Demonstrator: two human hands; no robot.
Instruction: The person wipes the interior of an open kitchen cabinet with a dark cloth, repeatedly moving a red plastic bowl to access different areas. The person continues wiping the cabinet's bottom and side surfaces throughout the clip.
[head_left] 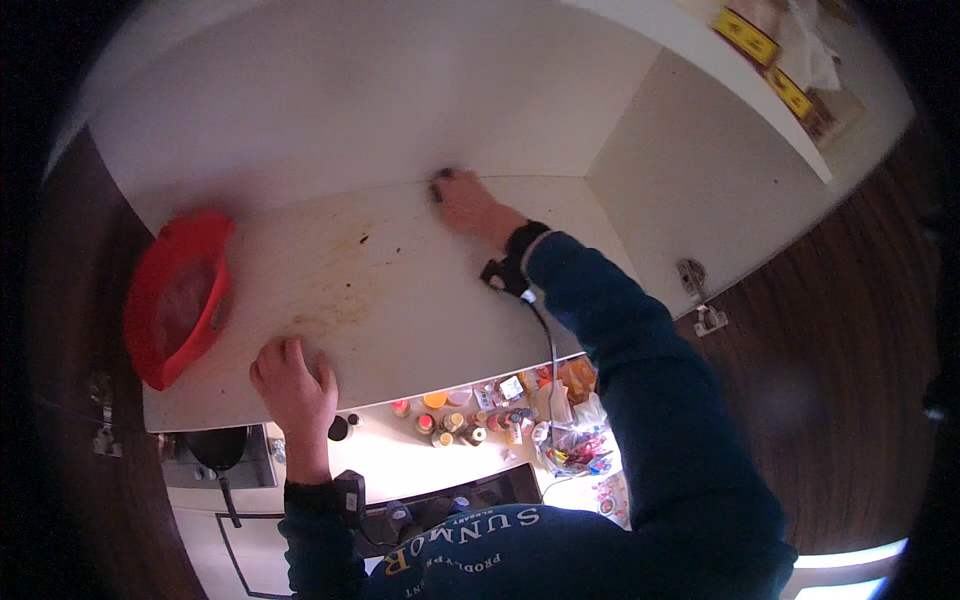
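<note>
Well right of the red basin (150, 312), your right hand (468, 203) seemingly pinches a blurred dark thing (437, 191), probably scrubbing the shelf (420, 335), stains (338, 308) nearer the basin likely calling for strokes next, your left hand (297, 390) loosely spread near the basin.

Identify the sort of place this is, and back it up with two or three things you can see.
Most likely a kitchen: a black round long-handled pan and small capped bottles sit below a white cabinet with dark brown wood-grain doors.
</note>
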